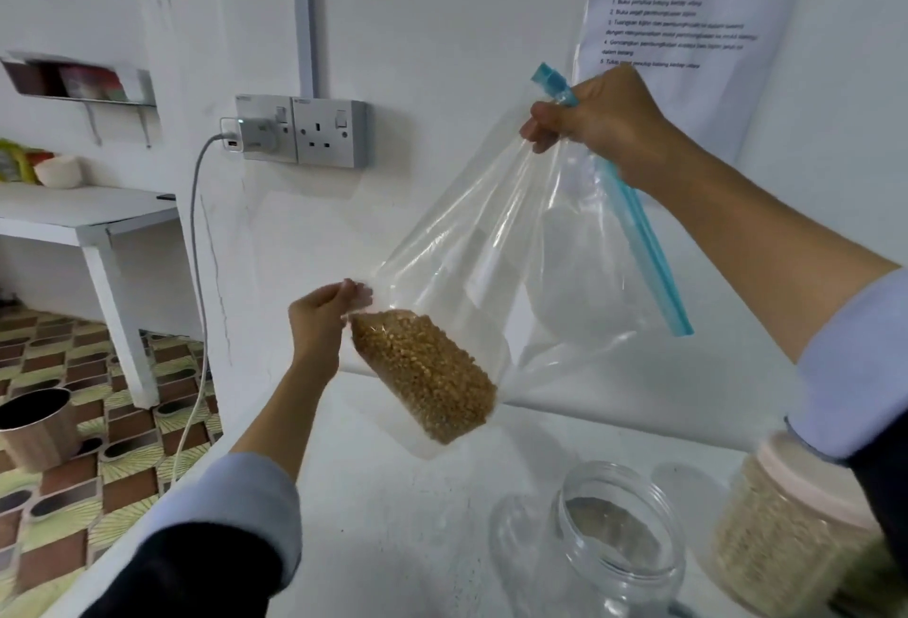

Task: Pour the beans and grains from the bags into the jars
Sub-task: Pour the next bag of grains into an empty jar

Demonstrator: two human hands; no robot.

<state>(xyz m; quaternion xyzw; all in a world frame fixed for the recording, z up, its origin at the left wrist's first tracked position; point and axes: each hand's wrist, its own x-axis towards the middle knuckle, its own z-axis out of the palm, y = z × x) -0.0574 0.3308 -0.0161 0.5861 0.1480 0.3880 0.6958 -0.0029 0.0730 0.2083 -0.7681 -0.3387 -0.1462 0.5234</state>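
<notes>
Grain [425, 374] sitting tan in the low corner of a clear zip bag [496, 244], mid-frame; right hand [597, 118] gripping the blue zipper top, left hand [326, 315] pinching the lower corner; open clear jar [621, 531] standing lower right.

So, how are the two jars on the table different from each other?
The open jar has no lid on it, while the lidded jar wears a pale lid. The open jar holds only a thin layer at its bottom; the lidded jar is packed nearly full with pale grains. The open jar stands nearer the table's middle, the lidded jar at its right. Both are clear plastic.
</notes>
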